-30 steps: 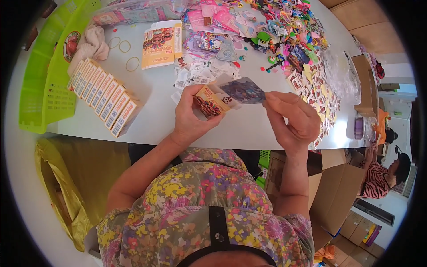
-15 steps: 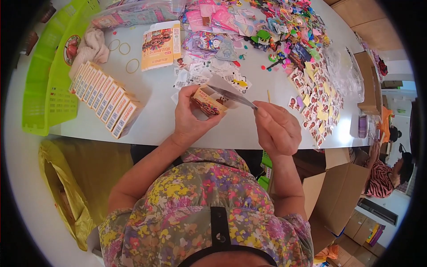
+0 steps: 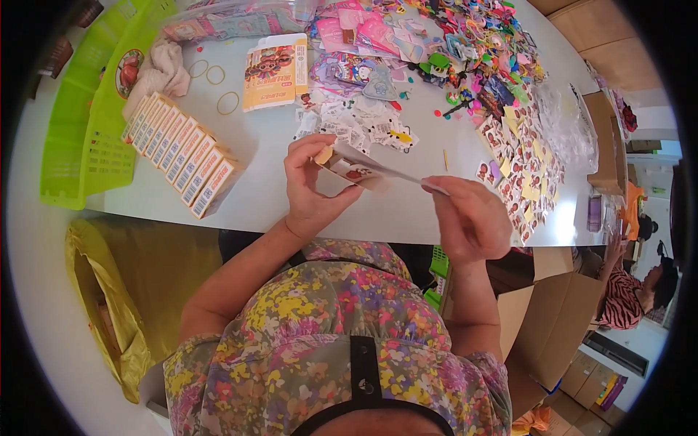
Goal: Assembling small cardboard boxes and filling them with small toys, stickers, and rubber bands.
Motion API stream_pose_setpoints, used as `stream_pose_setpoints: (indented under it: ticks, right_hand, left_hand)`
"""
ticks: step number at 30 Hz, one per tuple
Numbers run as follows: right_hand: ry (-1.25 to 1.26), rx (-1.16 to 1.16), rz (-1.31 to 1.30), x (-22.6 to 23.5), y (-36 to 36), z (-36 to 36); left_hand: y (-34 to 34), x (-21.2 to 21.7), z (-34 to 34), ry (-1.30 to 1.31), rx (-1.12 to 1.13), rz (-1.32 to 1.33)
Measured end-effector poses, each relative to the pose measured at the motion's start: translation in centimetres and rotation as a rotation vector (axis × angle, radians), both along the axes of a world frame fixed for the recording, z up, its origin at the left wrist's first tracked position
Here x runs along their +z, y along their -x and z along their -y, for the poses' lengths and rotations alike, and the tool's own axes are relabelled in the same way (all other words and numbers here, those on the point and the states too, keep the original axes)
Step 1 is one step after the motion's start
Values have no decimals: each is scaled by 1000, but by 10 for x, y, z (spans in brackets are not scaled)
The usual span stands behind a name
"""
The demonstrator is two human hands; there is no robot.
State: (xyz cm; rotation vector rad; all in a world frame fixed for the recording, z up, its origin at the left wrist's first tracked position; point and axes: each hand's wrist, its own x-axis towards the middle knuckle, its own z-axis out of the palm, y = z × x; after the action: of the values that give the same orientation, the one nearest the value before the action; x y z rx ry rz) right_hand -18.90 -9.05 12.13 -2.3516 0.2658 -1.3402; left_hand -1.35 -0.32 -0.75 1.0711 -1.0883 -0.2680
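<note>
Your left hand [image 3: 311,190] grips a small open carton [image 3: 347,168] above the white table [image 3: 276,190] edge while your right hand [image 3: 471,218] pinches a flat card [image 3: 407,178] at its mouth, beside eleven or so finished cartons [image 3: 180,154], with many loose stickers [image 3: 523,156] unpacked.

Hands folding a small box over a cluttered white table [image 3: 407,211]

The left hand [image 3: 309,185] grips a small printed cardboard box [image 3: 349,168]; the right hand [image 3: 472,218] pinches its long flap.

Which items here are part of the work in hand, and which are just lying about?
In hand: left hand and right hand hold a small printed cardboard box.

Lying about: row of finished small boxes, green plastic basket, rubber bands, white table.
</note>
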Motion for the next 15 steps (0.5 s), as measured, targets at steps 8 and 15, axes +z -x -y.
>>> stream_pose_setpoints:
  ticks: [8,15]
  right_hand:
    - [128,39,-175,4,-2,-9]
    - [163,84,-33,8,4,-5]
  left_hand:
    - [1,-5,1,41,59,3]
    - [1,5,4,105,87,-151]
